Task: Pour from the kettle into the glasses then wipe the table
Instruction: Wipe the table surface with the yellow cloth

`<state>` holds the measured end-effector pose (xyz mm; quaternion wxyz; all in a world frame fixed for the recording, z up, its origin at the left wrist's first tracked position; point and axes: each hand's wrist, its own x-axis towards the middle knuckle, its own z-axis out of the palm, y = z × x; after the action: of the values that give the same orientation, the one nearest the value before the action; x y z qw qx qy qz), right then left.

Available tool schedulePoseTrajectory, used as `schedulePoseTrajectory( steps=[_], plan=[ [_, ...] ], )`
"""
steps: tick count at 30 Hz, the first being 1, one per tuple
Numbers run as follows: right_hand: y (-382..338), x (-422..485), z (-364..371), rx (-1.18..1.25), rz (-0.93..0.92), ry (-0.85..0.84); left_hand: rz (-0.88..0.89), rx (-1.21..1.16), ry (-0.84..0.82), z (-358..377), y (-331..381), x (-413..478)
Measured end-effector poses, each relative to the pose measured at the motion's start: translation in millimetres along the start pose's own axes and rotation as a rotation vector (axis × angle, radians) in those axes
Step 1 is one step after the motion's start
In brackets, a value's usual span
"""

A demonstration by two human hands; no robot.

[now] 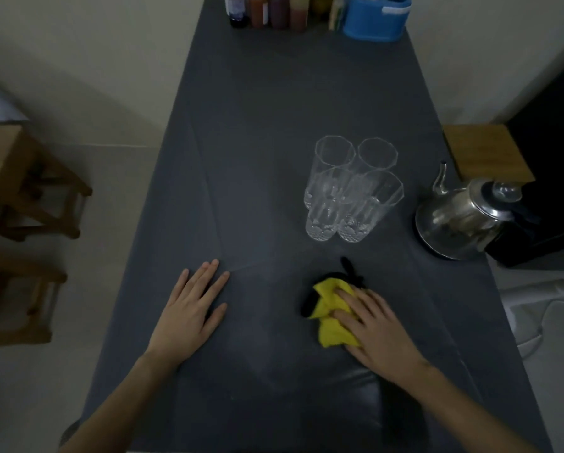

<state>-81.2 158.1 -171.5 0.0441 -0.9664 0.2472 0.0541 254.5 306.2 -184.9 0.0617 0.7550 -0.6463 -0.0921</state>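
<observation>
Our left hand point(189, 308) lies flat on the dark bench point(257, 125), fingers straight, holding nothing. The yellow cloth point(329, 308) lies pressed under our right hand point(375, 328), fingers extended, not curled round it. Beyond stand four clustered glasses point(352, 191); the steel kettle point(463, 217) rests at the right edge. Wiping, we judge, is in hand; next, sweep the cloth sideways, clear of the glasses.

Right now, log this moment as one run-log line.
phase: wipe; right hand: flat on yellow cloth; left hand: flat on table; glasses: four upright; kettle: standing beside them
</observation>
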Motion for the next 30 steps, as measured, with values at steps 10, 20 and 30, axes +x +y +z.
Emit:
schedulePoseTrajectory(
  steps=[10,20,30],
  plan=[
    [-3,7,-2,0.093,0.187,-0.025,-0.005,-0.019,0.044,5,0,0],
    [-115,92,-7,0.126,-0.143,0.03,-0.119,0.041,0.051,5,-1,-1],
    [-70,2,12,0.043,-0.262,-0.003,-0.183,-0.023,0.081,6,-1,-55]
  ],
)
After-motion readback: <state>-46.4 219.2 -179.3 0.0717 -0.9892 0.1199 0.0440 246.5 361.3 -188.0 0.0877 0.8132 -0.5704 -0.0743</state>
